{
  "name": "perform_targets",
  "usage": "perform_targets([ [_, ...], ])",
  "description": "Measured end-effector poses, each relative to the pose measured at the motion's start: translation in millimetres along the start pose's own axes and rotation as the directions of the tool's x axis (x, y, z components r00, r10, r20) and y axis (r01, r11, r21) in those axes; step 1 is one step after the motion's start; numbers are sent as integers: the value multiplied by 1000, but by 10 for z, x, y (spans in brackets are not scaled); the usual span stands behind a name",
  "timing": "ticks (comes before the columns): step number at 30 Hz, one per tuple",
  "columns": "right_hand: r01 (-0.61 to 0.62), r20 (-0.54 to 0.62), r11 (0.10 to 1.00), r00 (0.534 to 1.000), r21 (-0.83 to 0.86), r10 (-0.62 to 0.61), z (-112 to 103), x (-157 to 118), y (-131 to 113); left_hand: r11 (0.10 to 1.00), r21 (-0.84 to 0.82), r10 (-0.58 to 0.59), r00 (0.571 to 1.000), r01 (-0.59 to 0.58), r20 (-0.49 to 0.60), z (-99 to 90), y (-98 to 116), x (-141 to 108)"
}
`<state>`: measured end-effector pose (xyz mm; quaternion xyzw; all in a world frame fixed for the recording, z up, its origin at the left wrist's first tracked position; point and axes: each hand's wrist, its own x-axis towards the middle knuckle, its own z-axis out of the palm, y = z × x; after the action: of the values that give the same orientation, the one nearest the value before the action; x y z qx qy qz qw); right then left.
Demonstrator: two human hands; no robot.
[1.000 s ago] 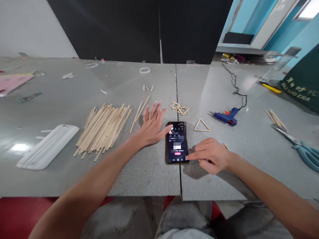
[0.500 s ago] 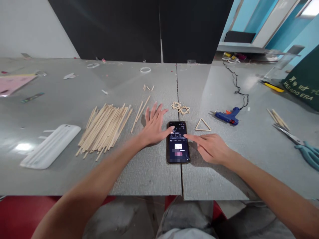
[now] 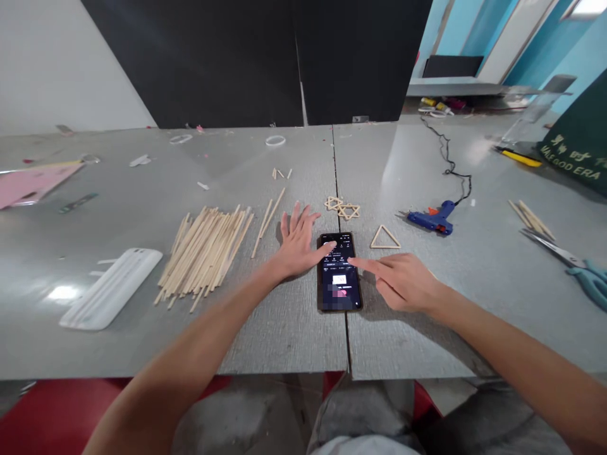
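A smartphone [image 3: 340, 287] with a lit dark screen lies flat on the table. My left hand [image 3: 300, 243] is open beside its upper left, fingers spread over the tabletop and thumb reaching onto the screen. From the other side comes my right hand [image 3: 408, 281], index finger stretched to the phone's right part, the other fingers curled and holding nothing. Two small stick stars [image 3: 349, 211] sit just beyond the phone. To their right is a triangle made of sticks [image 3: 385, 245]. A pair of loose sticks [image 3: 268, 221] lies left of my left hand.
On the left are a big pile of wooden sticks [image 3: 203, 253] and a white plastic case [image 3: 111, 289]. A blue glue gun [image 3: 434, 218] with a black cord, more sticks [image 3: 531, 220], scissors [image 3: 569, 262] and a yellow cutter [image 3: 520, 158] occupy the right. Black panels [image 3: 237, 63] stand behind.
The camera view has shifted slightly. My left thumb has slid a little further right over the screen; my right index finger stays at the phone.
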<state>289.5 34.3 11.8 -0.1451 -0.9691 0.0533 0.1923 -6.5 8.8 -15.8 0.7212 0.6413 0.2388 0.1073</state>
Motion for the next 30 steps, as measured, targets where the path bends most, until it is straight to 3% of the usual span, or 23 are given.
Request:
perform_targets([
  [5,-12,7,1000,1000,10,12,7,-7,4,1000,8,-7,1000,7,26,-14,17,-9],
  [15,-18,20,999,1000,-49,19,12,-5,23,999,-30,45,999,-45,-30,36,-57,-19],
  [18,-27,88,999,996,-43,30,9,5,15,999,-10,37,999,-38,-26,38,-53,-13],
  [22,82,200,990,974,118,-105,13,28,-64,999,16,30,999,-29,-16,32,-42,-9],
  [26,204,163,960,958,191,-236,31,24,-123,999,-13,41,999,-41,-11,25,-54,-14],
  [30,219,111,963,965,158,-237,15,-6,-51,999,-20,50,999,-50,-14,35,-73,-12],
])
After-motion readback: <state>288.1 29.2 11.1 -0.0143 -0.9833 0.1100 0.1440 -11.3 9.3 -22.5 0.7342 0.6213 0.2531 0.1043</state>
